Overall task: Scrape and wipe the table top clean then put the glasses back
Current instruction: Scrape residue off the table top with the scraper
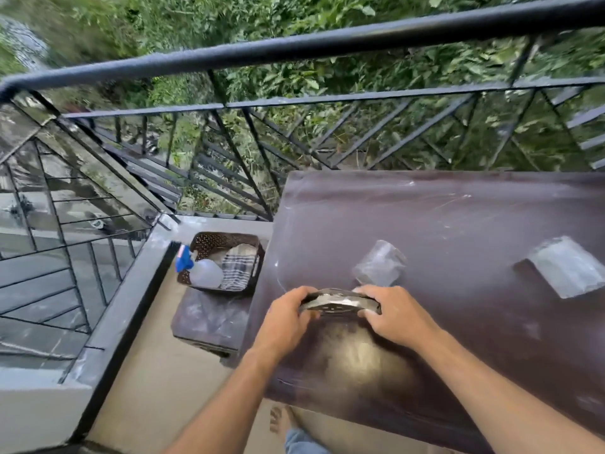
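- My left hand and right hand each grip an end of the flat grey metal scraper, edge down on the dark brown table top.
- Two clear glasses stand just beyond my right hand.

Table top cut off at right edge; blurred clear items on it can't be ID'd.

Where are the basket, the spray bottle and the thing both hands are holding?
basket (209, 241): head view, on its perforated far wall.
spray bottle (206, 273): head view, on its white body.
scraper (337, 301): head view, on its middle.
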{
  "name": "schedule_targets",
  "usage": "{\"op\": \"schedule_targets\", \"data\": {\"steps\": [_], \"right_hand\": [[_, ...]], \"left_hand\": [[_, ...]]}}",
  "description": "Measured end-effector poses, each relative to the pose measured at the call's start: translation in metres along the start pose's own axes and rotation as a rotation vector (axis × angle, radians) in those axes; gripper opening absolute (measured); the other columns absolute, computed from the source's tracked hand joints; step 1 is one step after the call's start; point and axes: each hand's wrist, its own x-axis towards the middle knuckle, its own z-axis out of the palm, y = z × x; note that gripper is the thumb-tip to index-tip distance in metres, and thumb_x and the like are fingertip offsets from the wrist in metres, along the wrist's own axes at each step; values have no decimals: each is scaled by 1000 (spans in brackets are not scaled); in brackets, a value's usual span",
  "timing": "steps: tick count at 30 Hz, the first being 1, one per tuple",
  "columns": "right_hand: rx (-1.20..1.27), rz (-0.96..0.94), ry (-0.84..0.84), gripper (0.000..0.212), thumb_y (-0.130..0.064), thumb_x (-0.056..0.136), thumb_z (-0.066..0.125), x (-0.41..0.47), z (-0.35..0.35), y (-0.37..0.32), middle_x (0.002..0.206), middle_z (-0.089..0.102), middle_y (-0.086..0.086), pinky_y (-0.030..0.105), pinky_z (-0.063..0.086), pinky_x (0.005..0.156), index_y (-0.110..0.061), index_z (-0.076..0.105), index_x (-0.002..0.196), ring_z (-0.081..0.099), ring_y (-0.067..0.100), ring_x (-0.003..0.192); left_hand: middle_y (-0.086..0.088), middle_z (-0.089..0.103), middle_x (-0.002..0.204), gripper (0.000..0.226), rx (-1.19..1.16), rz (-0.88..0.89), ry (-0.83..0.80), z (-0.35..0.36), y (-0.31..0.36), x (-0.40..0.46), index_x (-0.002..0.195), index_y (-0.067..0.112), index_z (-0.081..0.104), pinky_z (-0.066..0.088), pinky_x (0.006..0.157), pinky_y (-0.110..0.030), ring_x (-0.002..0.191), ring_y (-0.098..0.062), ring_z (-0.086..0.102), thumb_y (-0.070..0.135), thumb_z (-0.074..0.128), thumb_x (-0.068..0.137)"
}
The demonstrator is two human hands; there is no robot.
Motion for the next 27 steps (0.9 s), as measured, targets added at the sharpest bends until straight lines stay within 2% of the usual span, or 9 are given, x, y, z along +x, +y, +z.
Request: {"op": "schedule_targets", "data": {"steps": [2, 4, 6, 13, 16, 18, 21, 23, 27], "right_hand": [[-13, 12, 16, 34, -25, 83, 68, 16, 21, -27, 76, 63, -32, 11, 40, 70, -37, 67, 115, 59, -4, 74], [-30, 21, 61, 38, -27, 81, 67, 29, 39, -49, 101, 72, -22, 19, 46, 83, -34, 67, 118, 66, 6, 91], [-41, 9, 118, 39, -25, 79, 67, 40, 59, -70, 111, 73, -12, 24, 47, 90, -28, 69, 119, 67, 14, 101], [-251, -60, 56, 27, -40, 78, 61, 64, 62, -95, 94, 70, -9, 34, 50, 83, -29, 67, 101, 63, 22, 94], [-342, -287, 399, 42, -60, 76, 63, 110, 33, -92, 91, 61, -1, 37, 46, 81, -24, 72, 97, 53, 24, 89], [-352, -219, 571, 55, -66, 76, 61, 162, 5, -82, 107, 62, 6, 41, 44, 90, -23, 74, 107, 52, 29, 104], [-504, -45, 320, 68, -73, 78, 45, 215, -7, -65, 126, 61, 12, 50, 41, 105, -24, 73, 115, 47, 39, 126], [-594, 81, 132, 62, -74, 83, 43, 237, -3, -58, 138, 54, 8, 50, 31, 111, -33, 67, 123, 38, 35, 134], [-680, 152, 94, 46, -62, 82, 54, 250, -2, -44, 125, 58, 2, 45, 32, 105, -38, 68, 119, 41, 27, 123]], "left_hand": [[22, 70, 100, 38, -8, 2, -3, -25, -24, 7, 116, 32, 70, 49, 92, -16, 97, 5, 67, 12, 73, 84], [14, 73, 108, 38, -12, 14, -5, -46, -46, 17, 116, 31, 70, 51, 97, -26, 104, -9, 68, 14, 73, 83], [10, 75, 113, 40, 15, 28, -36, -66, -67, 26, 118, 29, 70, 50, 98, -27, 106, -10, 68, 12, 72, 82], [9, 75, 113, 38, 94, 162, -172, -94, -87, 66, 121, 23, 70, 49, 97, -25, 106, -10, 67, 12, 67, 85], [9, 76, 111, 38, 138, 193, -167, -100, -88, 84, 122, 23, 70, 42, 89, -3, 104, -10, 68, 9, 65, 86], [7, 76, 110, 39, 139, 192, -147, -106, -81, 96, 122, 21, 70, 36, 80, 0, 103, -12, 68, 5, 65, 87], [5, 77, 109, 33, 106, 154, -108, -111, -69, 114, 120, 20, 70, 38, 76, -10, 102, -14, 67, 11, 69, 89], [2, 76, 115, 34, 78, 115, -80, -113, -69, 126, 123, 19, 69, 37, 80, -12, 106, -16, 66, 13, 72, 89], [-1, 75, 118, 36, 51, 104, -48, -115, -65, 137, 125, 16, 68, 46, 89, -23, 108, -19, 67, 14, 73, 89]]}}
